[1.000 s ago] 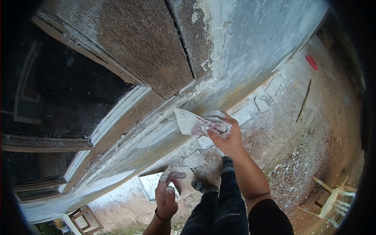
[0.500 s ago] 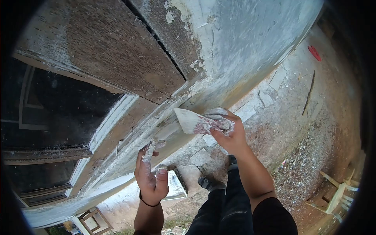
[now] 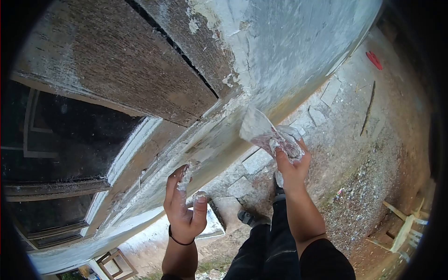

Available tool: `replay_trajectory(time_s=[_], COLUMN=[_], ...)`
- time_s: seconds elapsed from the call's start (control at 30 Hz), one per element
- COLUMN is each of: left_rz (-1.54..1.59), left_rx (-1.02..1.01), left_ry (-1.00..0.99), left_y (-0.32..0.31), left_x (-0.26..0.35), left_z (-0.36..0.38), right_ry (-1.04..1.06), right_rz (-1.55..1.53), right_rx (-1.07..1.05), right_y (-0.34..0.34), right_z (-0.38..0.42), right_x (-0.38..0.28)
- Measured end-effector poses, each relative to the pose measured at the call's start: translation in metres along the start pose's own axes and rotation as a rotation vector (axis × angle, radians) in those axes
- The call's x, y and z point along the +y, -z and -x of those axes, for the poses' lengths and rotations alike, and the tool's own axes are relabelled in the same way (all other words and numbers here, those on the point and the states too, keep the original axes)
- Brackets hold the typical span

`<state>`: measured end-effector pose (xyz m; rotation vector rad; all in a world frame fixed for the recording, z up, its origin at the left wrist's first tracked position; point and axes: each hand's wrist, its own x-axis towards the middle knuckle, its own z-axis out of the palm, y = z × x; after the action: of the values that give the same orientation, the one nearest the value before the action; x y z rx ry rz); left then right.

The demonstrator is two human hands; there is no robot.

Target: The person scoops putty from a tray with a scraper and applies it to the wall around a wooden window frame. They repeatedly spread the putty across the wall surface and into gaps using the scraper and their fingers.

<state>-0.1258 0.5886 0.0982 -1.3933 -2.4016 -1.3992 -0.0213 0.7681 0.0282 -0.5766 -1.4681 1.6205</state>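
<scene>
My right hand (image 3: 294, 170) grips a putty knife (image 3: 256, 127), its wide blade tilted up towards the wall. White paste coats the blade, the handle area and my fingers. Close by the blade is the rough plaster edge (image 3: 233, 105) where the pale wall (image 3: 294, 42) meets the wooden frame. Lower left, my left hand (image 3: 184, 210) is held up beside the window ledge, fingers bent and thumb apart. Wet white paste clings to its fingertips and thumb, and no tool is in it.
Weathered wooden boards (image 3: 126, 56) and a dark window pane (image 3: 70, 130) fill the left. On the ground lie loose flat slabs (image 3: 256, 161), a stick (image 3: 368, 109), a red object (image 3: 374, 60) and gravel. A yellowish chair (image 3: 403, 233) stands lower right.
My right hand has moved right and slightly up with the putty knife, its blade now pointing more upward. My left hand has shifted slightly right with its fingers still apart.
</scene>
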Motion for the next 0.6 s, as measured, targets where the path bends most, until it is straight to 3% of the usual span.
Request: replay_trajectory(time_s=[0.07, 0.1, 0.17, 0.2, 0.33, 0.4, 0.6], left_rz=[-0.005, -0.007, 0.025, 0.026, 0.054, 0.039, 0.062], left_rx=[-0.01, -0.009, -0.006, -0.005, 0.004, -0.016, 0.008], left_ry=[0.011, 0.009, 0.025, 0.022, 0.023, 0.052, 0.049], left_y=[0.002, 0.004, 0.006, 0.007, 0.009, 0.01, 0.011], left_x=[0.0, 0.0, -0.001, -0.004, -0.006, -0.006, -0.007], left_z=[0.004, 0.005, 0.009, 0.012, 0.023, 0.027, 0.034], right_ry=[0.331, 0.333, 0.63, 0.726, 0.747, 0.716, 0.765], right_rz=[0.315, 0.313, 0.705, 0.732, 0.777, 0.658, 0.715], right_rx=[0.081, 0.082, 0.177, 0.235, 0.19, 0.094, 0.076], right_y=[-0.001, -0.004, -0.015, -0.023, -0.052, -0.064, -0.053], right_z=[0.0, 0.0, 0.001, 0.0, 0.01, 0.022, 0.036], right_x=[0.0, 0.001, 0.005, 0.011, 0.026, 0.034, 0.02])
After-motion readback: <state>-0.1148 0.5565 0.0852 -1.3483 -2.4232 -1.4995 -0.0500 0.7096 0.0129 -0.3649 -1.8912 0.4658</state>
